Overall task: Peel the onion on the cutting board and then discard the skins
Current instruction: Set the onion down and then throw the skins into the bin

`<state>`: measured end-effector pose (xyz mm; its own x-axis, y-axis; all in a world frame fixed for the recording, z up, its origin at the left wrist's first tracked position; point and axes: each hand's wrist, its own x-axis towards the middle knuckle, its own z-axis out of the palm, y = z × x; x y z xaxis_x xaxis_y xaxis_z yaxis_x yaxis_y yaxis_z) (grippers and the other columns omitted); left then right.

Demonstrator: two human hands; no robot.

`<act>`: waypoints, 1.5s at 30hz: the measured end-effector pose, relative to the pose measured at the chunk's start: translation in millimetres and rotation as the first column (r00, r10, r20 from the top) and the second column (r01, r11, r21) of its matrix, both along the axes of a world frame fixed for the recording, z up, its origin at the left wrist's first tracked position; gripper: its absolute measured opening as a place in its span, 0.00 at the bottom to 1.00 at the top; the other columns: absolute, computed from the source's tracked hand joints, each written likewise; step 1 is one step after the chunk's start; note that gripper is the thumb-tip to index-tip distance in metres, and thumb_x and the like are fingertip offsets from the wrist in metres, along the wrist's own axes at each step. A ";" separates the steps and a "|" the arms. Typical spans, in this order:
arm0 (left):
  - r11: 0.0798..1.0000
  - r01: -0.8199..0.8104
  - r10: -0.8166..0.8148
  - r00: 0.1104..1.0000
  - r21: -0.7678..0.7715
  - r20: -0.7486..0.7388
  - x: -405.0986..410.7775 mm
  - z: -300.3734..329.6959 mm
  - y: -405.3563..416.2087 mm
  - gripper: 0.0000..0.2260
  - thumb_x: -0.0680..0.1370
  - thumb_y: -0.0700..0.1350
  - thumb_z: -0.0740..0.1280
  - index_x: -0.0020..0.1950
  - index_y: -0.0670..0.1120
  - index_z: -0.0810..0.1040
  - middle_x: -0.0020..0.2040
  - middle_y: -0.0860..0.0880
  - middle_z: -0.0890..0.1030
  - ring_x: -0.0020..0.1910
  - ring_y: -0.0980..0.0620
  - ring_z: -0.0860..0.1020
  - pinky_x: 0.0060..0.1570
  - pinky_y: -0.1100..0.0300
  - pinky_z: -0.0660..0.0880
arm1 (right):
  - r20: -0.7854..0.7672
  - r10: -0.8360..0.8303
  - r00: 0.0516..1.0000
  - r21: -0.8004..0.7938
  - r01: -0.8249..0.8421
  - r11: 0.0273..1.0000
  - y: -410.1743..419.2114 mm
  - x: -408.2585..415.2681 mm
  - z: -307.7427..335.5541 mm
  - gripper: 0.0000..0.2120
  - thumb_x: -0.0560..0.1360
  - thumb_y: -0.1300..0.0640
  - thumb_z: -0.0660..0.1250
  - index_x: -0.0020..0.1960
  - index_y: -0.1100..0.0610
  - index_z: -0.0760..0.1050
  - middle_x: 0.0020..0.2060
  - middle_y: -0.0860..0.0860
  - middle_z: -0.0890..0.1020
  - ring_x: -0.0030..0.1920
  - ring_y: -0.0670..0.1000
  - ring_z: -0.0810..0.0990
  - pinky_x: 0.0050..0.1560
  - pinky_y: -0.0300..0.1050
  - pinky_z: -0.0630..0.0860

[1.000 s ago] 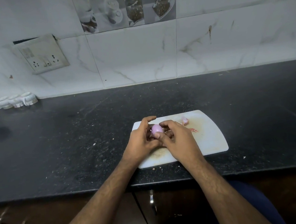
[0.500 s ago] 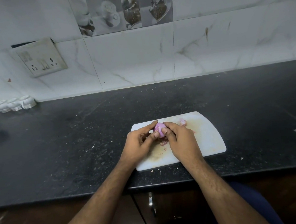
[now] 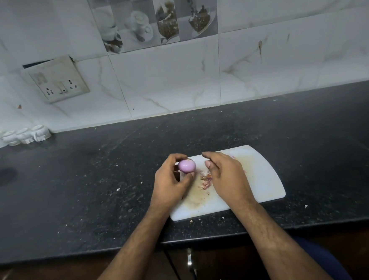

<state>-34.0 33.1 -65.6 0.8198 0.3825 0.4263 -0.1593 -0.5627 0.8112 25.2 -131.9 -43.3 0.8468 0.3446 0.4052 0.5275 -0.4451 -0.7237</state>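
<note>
Right hand (image 3: 227,176) has let go, fingers loose; left hand (image 3: 171,184) pinches onion (image 3: 187,166)

Board's (image 3: 260,178) left corner behind hands

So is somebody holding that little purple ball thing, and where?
Yes. The left hand holds the small round purple peeled onion by its sides, fingers over the top, thumb underneath. The right hand is off it, holding nothing visible.

Your left hand (image 3: 171,184): fingers curled, thumb and fingertips pinched closed around something small. Your right hand (image 3: 227,176): apart, loosely curled, empty, palm down. Forearms bare.
</note>
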 end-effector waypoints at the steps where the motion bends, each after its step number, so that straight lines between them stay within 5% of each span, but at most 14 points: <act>1: 0.999 -0.018 0.018 1.000 -0.039 -0.010 0.0 -0.2 2.6 0.17 0.75 0.40 0.78 0.59 0.52 0.79 0.54 0.57 0.84 0.53 0.56 0.83 0.51 0.60 0.80 | 0.010 -0.026 1.000 0.006 0.025 1.000 -0.5 2.2 -0.2 0.14 0.83 0.57 0.62 0.65 0.53 0.80 0.60 0.46 0.83 0.61 0.46 0.78 0.60 0.39 0.73; 5: 0.988 -0.041 0.028 0.995 -0.148 -0.093 2.7 -1.5 7.3 0.17 0.75 0.41 0.78 0.59 0.53 0.77 0.55 0.55 0.84 0.53 0.53 0.84 0.47 0.53 0.85 | 0.034 -0.104 0.994 -0.011 0.104 0.994 -5.9 10.8 -3.5 0.11 0.82 0.58 0.63 0.61 0.55 0.81 0.56 0.47 0.83 0.57 0.47 0.78 0.58 0.39 0.73; 8: 0.993 -0.030 0.014 0.989 -0.112 -0.147 7.6 0.2 9.2 0.16 0.76 0.43 0.78 0.60 0.52 0.76 0.57 0.56 0.84 0.57 0.57 0.82 0.52 0.61 0.81 | 0.085 -0.177 0.980 0.025 0.176 0.984 -9.7 13.7 -0.7 0.11 0.82 0.59 0.63 0.59 0.55 0.82 0.56 0.47 0.83 0.56 0.47 0.77 0.56 0.36 0.68; 10: 0.997 -0.040 0.025 0.982 -0.072 -0.189 12.4 4.6 10.4 0.16 0.76 0.45 0.78 0.59 0.51 0.76 0.57 0.56 0.82 0.56 0.57 0.81 0.45 0.68 0.79 | 0.086 -0.222 0.971 0.051 0.218 0.975 -12.8 18.1 1.5 0.11 0.81 0.60 0.63 0.59 0.56 0.82 0.58 0.49 0.82 0.58 0.48 0.77 0.57 0.37 0.68; 14: 0.999 -0.039 0.042 0.964 0.018 -0.264 26.5 10.5 11.0 0.15 0.77 0.46 0.77 0.59 0.51 0.75 0.57 0.55 0.81 0.54 0.58 0.79 0.46 0.67 0.73 | 0.010 -0.256 0.967 0.003 0.256 0.967 -17.6 30.9 -3.2 0.12 0.82 0.59 0.64 0.61 0.57 0.82 0.64 0.51 0.80 0.64 0.51 0.76 0.63 0.44 0.71; 19: 0.994 0.058 -0.034 0.969 0.092 -0.245 42.2 10.4 9.1 0.14 0.78 0.46 0.75 0.61 0.52 0.75 0.57 0.56 0.82 0.55 0.59 0.80 0.53 0.62 0.76 | -0.104 -0.301 0.948 -0.061 0.296 0.953 -16.7 44.9 -11.5 0.12 0.81 0.53 0.65 0.62 0.55 0.80 0.67 0.51 0.77 0.65 0.53 0.76 0.67 0.54 0.72; 26: 0.990 0.091 -0.064 0.971 0.108 -0.229 61.1 12.1 13.7 0.18 0.73 0.43 0.80 0.56 0.51 0.75 0.54 0.55 0.82 0.54 0.60 0.80 0.50 0.64 0.74 | -0.089 -0.300 0.950 -0.048 0.297 0.954 -12.7 56.5 -12.1 0.15 0.84 0.49 0.57 0.56 0.56 0.80 0.55 0.50 0.82 0.52 0.49 0.78 0.53 0.45 0.74; 30: 0.984 0.138 -0.105 0.963 0.117 -0.246 63.4 13.9 12.8 0.23 0.71 0.46 0.82 0.59 0.53 0.73 0.57 0.57 0.81 0.56 0.61 0.79 0.50 0.67 0.72 | -0.118 -0.238 0.964 -0.048 0.234 0.971 -15.8 59.4 -6.2 0.16 0.85 0.48 0.57 0.60 0.55 0.79 0.55 0.50 0.83 0.53 0.49 0.79 0.52 0.42 0.72; 36: 0.989 0.145 -0.145 0.975 -0.015 -0.170 56.6 7.5 23.8 0.12 0.77 0.50 0.77 0.59 0.55 0.80 0.57 0.57 0.85 0.58 0.56 0.82 0.62 0.45 0.79 | -0.105 -0.192 0.976 -0.101 0.181 0.978 -15.1 58.8 -10.1 0.15 0.84 0.47 0.59 0.55 0.55 0.80 0.49 0.47 0.83 0.49 0.48 0.80 0.50 0.45 0.76; 40: 0.984 0.180 -0.175 0.970 0.012 -0.171 57.2 10.7 21.3 0.12 0.77 0.45 0.76 0.58 0.55 0.81 0.57 0.58 0.84 0.56 0.59 0.82 0.56 0.50 0.80 | -0.096 -0.202 0.975 -0.122 0.190 0.974 -15.8 59.5 -10.1 0.15 0.84 0.47 0.59 0.54 0.55 0.81 0.46 0.47 0.83 0.47 0.47 0.79 0.45 0.42 0.72; 45: 0.977 0.210 -0.203 0.965 0.027 -0.167 59.2 10.7 21.7 0.15 0.75 0.37 0.74 0.56 0.53 0.80 0.60 0.57 0.82 0.61 0.56 0.81 0.65 0.50 0.78 | -0.093 -0.160 0.983 -0.149 0.145 0.978 -13.5 54.2 -4.3 0.15 0.84 0.48 0.60 0.61 0.53 0.80 0.52 0.47 0.84 0.53 0.48 0.80 0.53 0.43 0.75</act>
<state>25.2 54.9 -54.9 0.9385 0.1817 0.2937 -0.1440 -0.5671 0.8110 79.4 -145.4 -47.6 0.9287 0.2556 0.2686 0.3706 -0.6162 -0.6949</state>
